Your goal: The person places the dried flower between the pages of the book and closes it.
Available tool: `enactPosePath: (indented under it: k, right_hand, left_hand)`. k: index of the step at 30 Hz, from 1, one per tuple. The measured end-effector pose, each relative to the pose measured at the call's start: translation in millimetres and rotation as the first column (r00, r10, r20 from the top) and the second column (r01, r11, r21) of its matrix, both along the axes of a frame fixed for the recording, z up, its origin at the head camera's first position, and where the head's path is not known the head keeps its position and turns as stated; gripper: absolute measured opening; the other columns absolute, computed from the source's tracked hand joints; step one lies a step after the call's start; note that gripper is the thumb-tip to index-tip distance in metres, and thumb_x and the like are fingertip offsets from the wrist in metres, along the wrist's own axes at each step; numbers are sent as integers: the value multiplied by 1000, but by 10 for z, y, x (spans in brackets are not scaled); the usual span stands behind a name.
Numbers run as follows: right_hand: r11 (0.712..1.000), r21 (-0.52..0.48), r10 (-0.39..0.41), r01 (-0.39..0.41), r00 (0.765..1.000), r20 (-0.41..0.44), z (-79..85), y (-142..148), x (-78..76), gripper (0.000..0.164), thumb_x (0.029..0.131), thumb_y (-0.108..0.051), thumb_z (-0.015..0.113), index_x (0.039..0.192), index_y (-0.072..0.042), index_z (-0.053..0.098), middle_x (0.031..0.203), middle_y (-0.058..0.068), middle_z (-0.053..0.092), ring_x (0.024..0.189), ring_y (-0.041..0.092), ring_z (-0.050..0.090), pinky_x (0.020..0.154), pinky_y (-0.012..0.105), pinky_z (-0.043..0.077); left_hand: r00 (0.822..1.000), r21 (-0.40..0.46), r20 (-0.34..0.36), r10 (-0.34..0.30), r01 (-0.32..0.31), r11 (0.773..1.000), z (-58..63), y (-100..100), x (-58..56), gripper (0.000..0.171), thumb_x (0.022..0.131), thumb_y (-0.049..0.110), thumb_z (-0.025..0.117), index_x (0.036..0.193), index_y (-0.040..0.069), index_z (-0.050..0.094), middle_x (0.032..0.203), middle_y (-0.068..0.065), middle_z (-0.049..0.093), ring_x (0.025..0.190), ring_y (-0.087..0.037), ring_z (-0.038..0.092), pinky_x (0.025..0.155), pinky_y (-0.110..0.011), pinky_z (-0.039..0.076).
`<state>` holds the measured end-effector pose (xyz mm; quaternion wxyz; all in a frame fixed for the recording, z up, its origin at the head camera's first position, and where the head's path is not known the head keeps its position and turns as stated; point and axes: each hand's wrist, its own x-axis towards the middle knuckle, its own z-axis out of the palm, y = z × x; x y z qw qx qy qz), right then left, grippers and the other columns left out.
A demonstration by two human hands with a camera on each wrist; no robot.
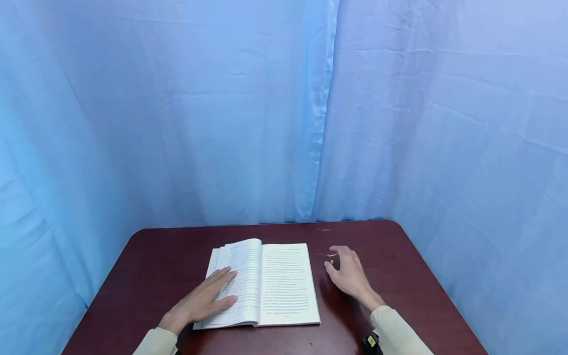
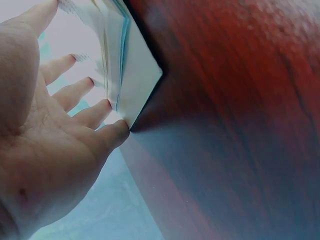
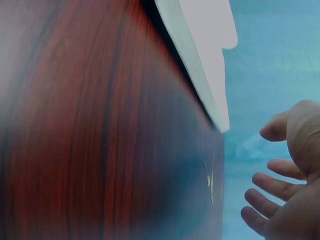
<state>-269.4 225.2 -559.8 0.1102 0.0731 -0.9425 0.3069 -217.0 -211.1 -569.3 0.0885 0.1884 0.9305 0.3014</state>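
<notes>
An open book (image 1: 287,283) with printed pages lies on the dark red-brown table. Across its left page (image 1: 246,281) rests my left hand (image 1: 200,301), fingers extended and thumb spread toward the spine. The left wrist view shows that hand's fingertips (image 2: 90,81) along the page edges at the book's corner. To the right of the book, my right hand (image 1: 350,277) hovers over the table with loosely bent fingers and nothing in its grasp. In the right wrist view its thumb (image 3: 275,129) stands apart from the fingers, and the book's corner (image 3: 217,117) is close by.
Small pale marks (image 1: 330,255) show on the tabletop (image 1: 164,256) close to the right fingertips. Blue curtains (image 1: 248,123) hang behind the table and along both sides. A dark device with a yellow patch (image 1: 372,341) sits at the right wrist.
</notes>
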Motion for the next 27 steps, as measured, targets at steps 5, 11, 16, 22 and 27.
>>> enactPosePath:
  k: [5, 11, 16, 22, 27]
  right_hand:
    - [1000, 10, -26, 26, 999, 37, -21, 90, -31, 51, 104, -20, 79, 147, 3, 66, 149, 26, 68, 143, 53, 58, 116, 69, 52]
    - [995, 68, -76, 71, 995, 68, -89, 138, -72, 53, 102, -27, 81, 140, 7, 69, 138, 28, 70, 133, 53, 62, 109, 67, 54]
    - [987, 114, -127, 115, 987, 95, -145, 188, -90, 56, 99, -34, 85, 134, 7, 70, 132, 28, 71, 126, 52, 64, 104, 65, 56]
    - [980, 145, -149, 133, 983, 106, -184, 251, -106, 50, 97, -36, 87, 123, 4, 72, 120, 24, 71, 116, 47, 65, 97, 62, 57]
    - [976, 167, -155, 138, 983, 96, -204, 280, -116, 50, 98, -37, 88, 121, 4, 72, 117, 24, 72, 112, 46, 66, 95, 64, 58]
  left_hand:
    - [1000, 3, 5, 9, -9, 1000, 8, -23, 16, 78, 110, 54, 69, 171, 10, 49, 182, -22, 40, 171, -51, 33, 136, -74, 32]
    - [1000, -4, 2, 14, -14, 1000, 12, -30, 19, 78, 110, 54, 69, 171, 11, 49, 182, -22, 40, 170, -51, 34, 135, -74, 33]
    - [1000, -7, 8, 17, -17, 1000, 9, -26, 21, 78, 110, 54, 69, 172, 11, 49, 182, -21, 40, 171, -50, 34, 136, -74, 33]
    - [1000, -1, 5, 11, -11, 1000, 5, -31, 13, 78, 110, 53, 69, 172, 10, 49, 182, -21, 40, 171, -50, 34, 136, -74, 32]
    - [1000, 8, 3, 6, -6, 1000, 6, -39, 8, 78, 110, 52, 69, 172, 9, 49, 182, -23, 40, 171, -51, 34, 136, -74, 32]
